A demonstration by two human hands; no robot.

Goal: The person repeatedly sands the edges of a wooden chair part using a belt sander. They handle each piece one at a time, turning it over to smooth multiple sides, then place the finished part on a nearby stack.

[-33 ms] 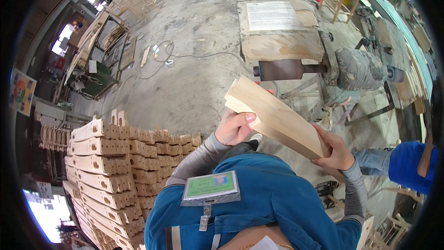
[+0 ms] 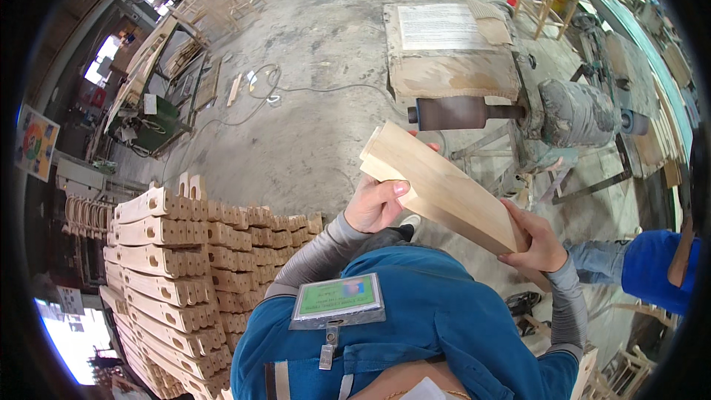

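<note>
A pale wooden piece [image 2: 452, 191], long and slightly curved with stepped edges at its far end, is held slantwise in front of my body. My left hand [image 2: 380, 200] grips its far left end, thumb on the near side and some fingertips showing beyond the far edge. Around the near right end, my right hand [image 2: 535, 239] is closed with its thumb underneath. Whether it is one piece or several stacked together I cannot tell. Just beyond the wood is a sanding drum [image 2: 452, 113], a dark brown cylinder on a motor shaft, apart from the wood.
Many shaped wooden slats are stacked in a tall pile [image 2: 167, 252] at my left. A grimy motor [image 2: 578, 111] drives the drum beside a worktable [image 2: 452, 74] bearing a paper sheet. A cable [image 2: 326, 89] crosses the floor. Another person in blue [image 2: 655, 270] is at the right.
The surroundings have shifted very slightly in view. Both hands and the wooden piece stay in the same place.
</note>
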